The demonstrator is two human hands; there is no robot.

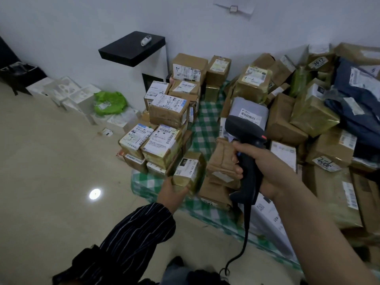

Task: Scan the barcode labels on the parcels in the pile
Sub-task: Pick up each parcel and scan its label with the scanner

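Note:
My right hand (265, 167) grips the handle of a black corded barcode scanner (243, 132), its head tilted toward the pile. My left hand (172, 191) holds a small taped cardboard parcel (189, 171) from below, its white label facing up, just left of the scanner. A neat stack of labelled brown boxes (164, 120) stands to the left on a green checked cloth (207, 118). A loose pile of boxes and bags (308, 120) fills the right side, with a grey bagged parcel (248, 110) just beyond the scanner head.
A black shelf (131, 48) juts from the white wall above the stack. White foam pieces (67, 93) and a green bag (109, 102) lie on the tiled floor at left. Dark blue bags (357, 95) lie on the pile at far right. The scanner cable (244, 239) hangs down.

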